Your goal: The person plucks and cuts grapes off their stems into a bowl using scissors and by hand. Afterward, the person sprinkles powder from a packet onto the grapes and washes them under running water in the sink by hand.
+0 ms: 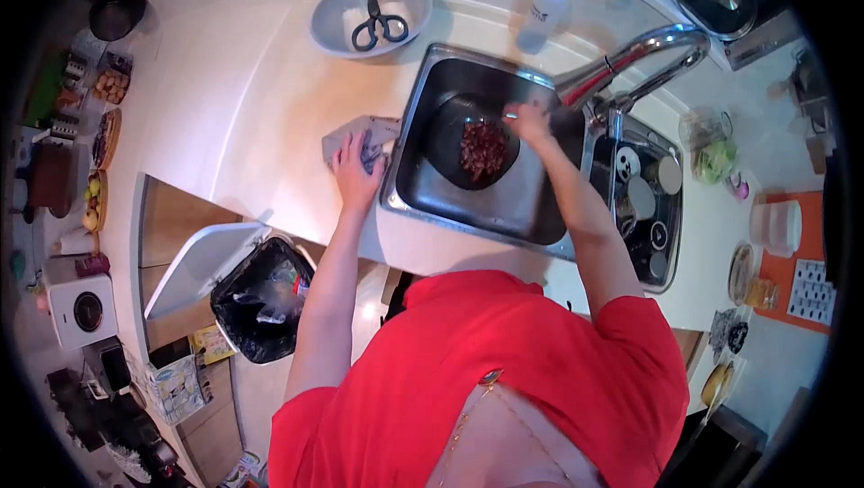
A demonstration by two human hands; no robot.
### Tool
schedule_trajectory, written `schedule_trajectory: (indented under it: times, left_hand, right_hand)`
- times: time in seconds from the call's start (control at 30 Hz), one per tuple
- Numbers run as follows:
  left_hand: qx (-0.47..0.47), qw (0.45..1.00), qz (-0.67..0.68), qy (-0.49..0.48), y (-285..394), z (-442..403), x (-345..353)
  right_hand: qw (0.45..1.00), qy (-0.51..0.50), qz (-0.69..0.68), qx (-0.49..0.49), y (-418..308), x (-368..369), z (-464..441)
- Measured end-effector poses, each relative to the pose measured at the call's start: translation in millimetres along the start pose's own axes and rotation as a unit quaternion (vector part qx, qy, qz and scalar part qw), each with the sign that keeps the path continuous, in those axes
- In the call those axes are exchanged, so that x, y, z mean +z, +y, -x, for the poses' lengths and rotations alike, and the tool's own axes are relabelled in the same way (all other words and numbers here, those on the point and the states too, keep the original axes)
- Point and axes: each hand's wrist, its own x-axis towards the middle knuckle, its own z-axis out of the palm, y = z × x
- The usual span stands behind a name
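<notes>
My left hand (356, 175) rests on the counter left of the sink, its fingers pressed on a grey crumpled sheet (336, 142), either cloth or packaging. Over the right part of the sink basin (540, 209) is my right hand (531, 121), smeared by motion. Its fingers are partly hidden, and whether they hold anything is unclear. Just left of it, a round black pan or bowl (438, 151) sits in the basin. Small dark-red pieces (483, 151) of food are heaped inside it.
A grey bowl (324, 25) with black-handled scissors (380, 31) stands behind the sink's left side. At the back are a blue-capped bottle (544, 13) and the faucet (630, 52). A second basin (670, 218) holds dishes. Below left is an open bin (256, 308).
</notes>
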Motion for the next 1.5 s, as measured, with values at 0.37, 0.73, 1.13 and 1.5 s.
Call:
schedule_trajectory:
  times: [0.37, 0.73, 1.13, 1.5]
  left_hand:
    - [-0.21, 0.902, 0.352, 0.137, 6, 39, -11]
    - [-0.135, 0.852, 0.468, -0.19, 61, 142, -40]
    - [0.347, 0.792, 0.358, -0.352, 284, 186, 98]
    - [0.563, 0.786, 0.222, -0.129, 286, 219, 102]
  right_hand:
    - [0.899, 0.039, -0.006, -0.436, -206, 137, 188]
    - [0.946, 0.024, 0.085, -0.313, -109, 89, 331]
    - [0.95, 0.155, 0.262, 0.063, 97, -26, 393]
    - [0.859, 0.443, -0.19, 0.172, 183, 10, 670]
